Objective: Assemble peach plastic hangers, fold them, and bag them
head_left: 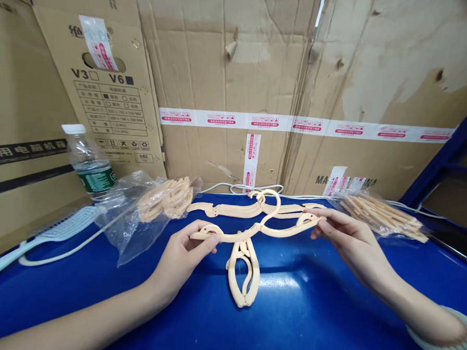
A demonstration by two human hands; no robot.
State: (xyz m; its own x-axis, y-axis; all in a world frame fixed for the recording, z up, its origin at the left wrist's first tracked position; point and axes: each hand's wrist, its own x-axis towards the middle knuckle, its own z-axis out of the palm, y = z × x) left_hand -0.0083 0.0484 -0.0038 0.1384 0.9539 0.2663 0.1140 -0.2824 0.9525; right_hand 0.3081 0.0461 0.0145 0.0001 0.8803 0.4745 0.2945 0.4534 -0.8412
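A cream plastic folding hanger [281, 232] is held spread out above the blue table, its hook pointing up. My left hand [186, 251] pinches the tip of its left arm between thumb and fingers. At the other end, my right hand [345, 236] grips the tip of the right arm. Below the held hanger, a folded hanger [232, 284] lies on the table with its arms together. Behind it, another hanger [235, 211] lies opened out, partly covered by the one in my hands.
A clear bag of hangers [165, 197] lies at the left, a bag of thin cream sticks [383, 217] at the right. A water bottle [89, 162] and pale blue hairbrush [62, 226] are far left. Cardboard [230, 81] walls the back, with a white cable [217, 184] along it.
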